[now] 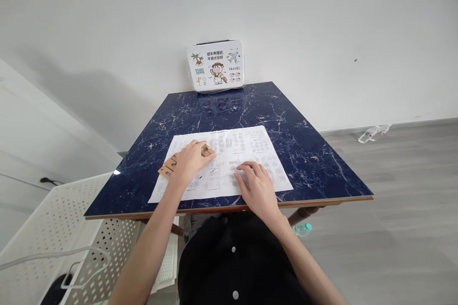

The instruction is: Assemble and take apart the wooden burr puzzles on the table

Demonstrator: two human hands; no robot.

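A printed paper sheet (222, 190) with rows of small diagrams lies near the front edge of the dark blue marbled table. On its left side is a flat brown strip (168, 170), wood-like, with cut-out openings and small marks along it. My left hand (191, 158) lies over the strip and grips it toward its right end, covering its middle. Resting on the right part of the sheet, my right hand (255, 181) has loosely bent fingers that are apart, and it holds nothing.
A white case (216, 66) with cartoon travel pictures stands at the table's back against the wall. White perforated shelving (71, 205) with a cable (53, 253) is at the left. Clear plastic bottles (374, 133) and a teal-capped bottle (302, 229) lie on the floor.
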